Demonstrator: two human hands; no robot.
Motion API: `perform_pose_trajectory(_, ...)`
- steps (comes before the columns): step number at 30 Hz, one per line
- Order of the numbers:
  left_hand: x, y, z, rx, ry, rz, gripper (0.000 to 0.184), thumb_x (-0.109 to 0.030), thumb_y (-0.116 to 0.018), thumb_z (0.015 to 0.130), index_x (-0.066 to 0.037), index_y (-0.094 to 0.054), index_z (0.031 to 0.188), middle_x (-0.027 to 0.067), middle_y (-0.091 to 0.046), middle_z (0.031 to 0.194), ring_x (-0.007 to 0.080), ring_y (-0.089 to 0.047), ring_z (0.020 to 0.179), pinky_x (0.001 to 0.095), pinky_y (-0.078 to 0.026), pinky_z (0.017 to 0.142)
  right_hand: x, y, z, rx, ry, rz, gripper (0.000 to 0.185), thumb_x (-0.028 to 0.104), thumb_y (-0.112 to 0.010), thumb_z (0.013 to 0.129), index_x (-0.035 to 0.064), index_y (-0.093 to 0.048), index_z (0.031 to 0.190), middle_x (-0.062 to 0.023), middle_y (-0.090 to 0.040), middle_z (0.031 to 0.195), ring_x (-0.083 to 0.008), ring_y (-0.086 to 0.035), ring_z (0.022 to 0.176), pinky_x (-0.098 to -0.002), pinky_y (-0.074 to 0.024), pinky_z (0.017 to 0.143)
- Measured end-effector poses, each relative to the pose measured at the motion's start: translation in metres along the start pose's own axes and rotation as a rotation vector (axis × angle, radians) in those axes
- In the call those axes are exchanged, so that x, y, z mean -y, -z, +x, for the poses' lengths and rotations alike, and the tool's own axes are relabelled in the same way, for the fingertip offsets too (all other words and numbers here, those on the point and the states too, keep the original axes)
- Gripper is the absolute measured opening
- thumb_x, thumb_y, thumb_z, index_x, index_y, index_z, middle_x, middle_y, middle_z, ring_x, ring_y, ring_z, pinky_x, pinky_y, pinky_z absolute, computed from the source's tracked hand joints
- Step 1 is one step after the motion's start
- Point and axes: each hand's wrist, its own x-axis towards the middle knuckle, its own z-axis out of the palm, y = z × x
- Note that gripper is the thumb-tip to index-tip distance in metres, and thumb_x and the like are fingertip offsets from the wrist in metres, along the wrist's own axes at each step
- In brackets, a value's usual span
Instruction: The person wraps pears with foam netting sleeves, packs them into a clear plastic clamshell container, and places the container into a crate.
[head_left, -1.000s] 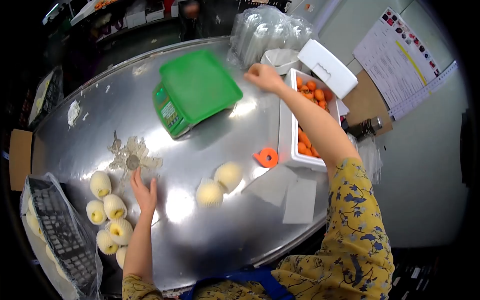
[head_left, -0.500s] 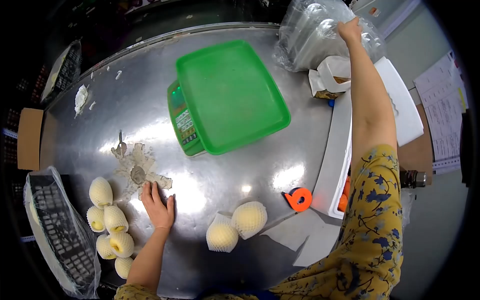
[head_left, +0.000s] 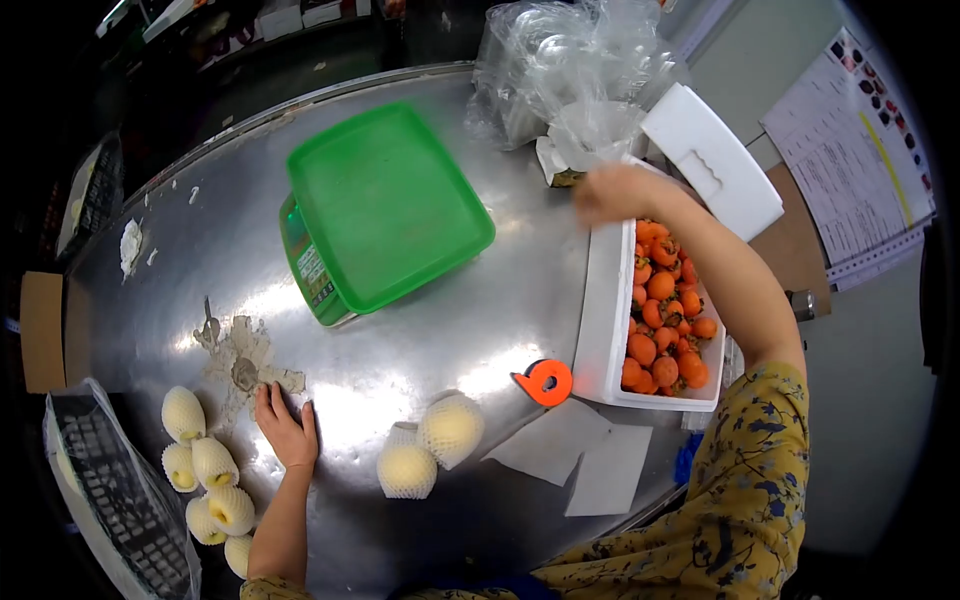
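My left hand (head_left: pixel 287 432) lies flat on the metal table with its fingers spread. Its fingertips touch the edge of a peeling, pale patch (head_left: pixel 245 372) stuck to the surface. Motion blurs my right hand (head_left: pixel 612 195), which looks closed above the near wall of a white foam box (head_left: pixel 597 345). A clear plastic bag (head_left: pixel 596 128) stretches from the pile of bags (head_left: pixel 535 70) down to that hand; the exact grip is smeared. Orange persimmons (head_left: pixel 662 318) fill the box under my right forearm.
A scale with a green tray (head_left: pixel 390 205) stands mid-table. Fruits in white foam nets lie in a pair (head_left: pixel 450 428) and a left-hand cluster (head_left: pixel 213 462). An orange tape dispenser (head_left: pixel 546 382) sits by white sheets (head_left: pixel 560 445). A plastic-covered crate (head_left: pixel 115 480) stands at left.
My right hand has come down from the bag pile toward the foam box, drawing clear plastic with it. The view has shifted right, uncovering the persimmons. My left hand stays on the table.
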Motion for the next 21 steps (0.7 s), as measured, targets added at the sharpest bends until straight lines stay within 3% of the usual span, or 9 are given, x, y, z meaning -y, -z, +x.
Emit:
perform_pose_trajectory(2,-0.001,-0.002,0.001,-0.004,0.003,0.000,0.060,-0.026,-0.059,0.082,0.000,-0.039,0.132,0.0222,-0.034,0.137,0.0389,-0.029,0.128,0.0481,-0.020,0.108,0.010,0.041,0.006,-0.788,-0.116,0.233,0.036,0.036,-0.062,0.079,0.0036,-0.062,0.095,-0.0141,-0.064,0.092,-0.0321,-0.059,0.094,-0.0392,-0.0474,0.081)
perform_pose_trajectory(4,0.001,-0.002,0.000,0.002,0.004,-0.001,0.060,-0.026,-0.059,0.082,0.000,-0.039,0.132,0.0221,-0.033,0.137,0.0387,-0.028,0.129,0.0481,-0.020,0.108,-0.034,0.070,0.043,-1.619,0.239,-0.053,0.032,0.027,-0.063,0.081,-0.0004,-0.058,0.097,-0.0157,-0.064,0.082,-0.0305,-0.063,0.082,-0.0400,-0.0480,0.073)
perform_pose_trajectory(6,0.002,-0.003,0.000,0.003,-0.002,-0.008,0.060,-0.026,-0.059,0.082,-0.001,-0.039,0.132,0.0219,-0.034,0.137,0.0385,-0.028,0.129,0.0481,-0.020,0.108,-0.082,0.069,0.083,-1.694,-0.251,-0.016,0.025,0.018,-0.063,0.079,-0.0027,-0.061,0.094,-0.0167,-0.064,0.083,-0.0315,-0.063,0.082,-0.0393,-0.0495,0.071)
perform_pose_trajectory(8,0.002,-0.001,0.001,0.000,-0.001,-0.009,0.059,-0.026,-0.058,0.082,-0.001,-0.039,0.132,0.0219,-0.034,0.137,0.0386,-0.028,0.129,0.0481,-0.020,0.108,-0.141,0.060,0.130,-0.035,-0.632,0.099,0.032,0.018,-0.049,0.086,0.0053,-0.056,0.115,-0.0180,-0.057,0.118,-0.0314,-0.058,0.103,-0.0386,-0.0489,0.082)
perform_pose_trajectory(9,0.002,-0.001,0.001,-0.009,-0.010,-0.002,0.059,-0.026,-0.058,0.082,-0.001,-0.039,0.132,0.0222,-0.034,0.137,0.0389,-0.029,0.129,0.0483,-0.020,0.108,-0.127,0.046,0.121,-0.078,-0.709,0.117,0.023,0.010,-0.054,0.080,0.0012,-0.061,0.100,-0.0190,-0.061,0.107,-0.0317,-0.060,0.097,-0.0388,-0.0502,0.078)
perform_pose_trajectory(11,-0.001,0.000,0.000,-0.008,0.001,-0.018,0.059,-0.026,-0.058,0.082,0.000,-0.039,0.132,0.0223,-0.034,0.137,0.0391,-0.029,0.128,0.0483,-0.020,0.108,-0.107,0.028,0.098,-0.229,-0.733,0.008,0.018,0.002,-0.057,0.075,0.0001,-0.066,0.090,-0.0197,-0.064,0.100,-0.0323,-0.062,0.092,-0.0395,-0.0515,0.074)
perform_pose_trajectory(16,0.000,0.000,0.002,-0.020,-0.023,-0.004,0.058,-0.026,-0.059,0.082,0.000,-0.039,0.131,0.0225,-0.034,0.136,0.0390,-0.029,0.128,0.0482,-0.020,0.108,-0.094,0.043,0.101,-0.718,-0.595,-0.262,0.040,0.002,-0.049,0.079,0.0188,-0.058,0.114,-0.0156,-0.057,0.119,-0.0324,-0.062,0.093,-0.0411,-0.0511,0.075)
perform_pose_trajectory(19,0.000,0.000,0.002,-0.017,-0.020,-0.002,0.058,-0.025,-0.059,0.082,0.000,-0.040,0.131,0.0225,-0.035,0.136,0.0389,-0.030,0.127,0.0482,-0.021,0.107,-0.088,0.041,0.127,-1.062,-0.212,-0.388,0.034,0.010,-0.049,0.084,0.0201,-0.058,0.116,-0.0126,-0.060,0.106,-0.0301,-0.055,0.106,-0.0431,-0.0472,0.084)
perform_pose_trajectory(21,0.000,0.000,0.002,-0.013,-0.015,-0.005,0.058,-0.025,-0.059,0.082,0.000,-0.040,0.131,0.0224,-0.035,0.136,0.0388,-0.030,0.127,0.0482,-0.021,0.107,-0.100,0.049,0.159,-1.139,0.016,-0.319,0.036,0.013,-0.051,0.083,0.0193,-0.056,0.118,-0.0122,-0.059,0.108,-0.0320,-0.055,0.104,-0.0428,-0.0463,0.085)
